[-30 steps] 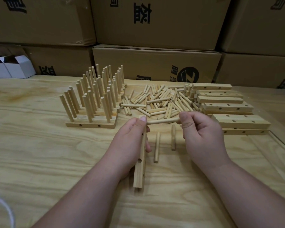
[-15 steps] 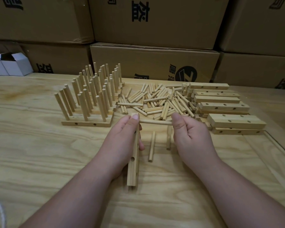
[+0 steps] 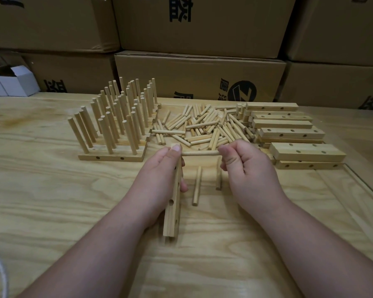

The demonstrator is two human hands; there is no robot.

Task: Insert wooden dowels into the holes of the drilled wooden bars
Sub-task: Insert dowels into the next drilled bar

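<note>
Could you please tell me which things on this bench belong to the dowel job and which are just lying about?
Job: left hand, drilled bar, right hand, dowel, loose dowels, finished bars, empty bars.
Lying about: cardboard boxes, white boxes.

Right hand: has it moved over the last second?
Yes. The right hand, pinching a dowel, slid left toward the bar; it now partly covers a loose peg on the table.

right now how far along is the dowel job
Done: a batch of finished bars stands far left, dowels upright. In hand: the left hand holds a bar while the right hand feeds a dowel into it. Left: the loose dowel pile and stacked empty bars.
</note>
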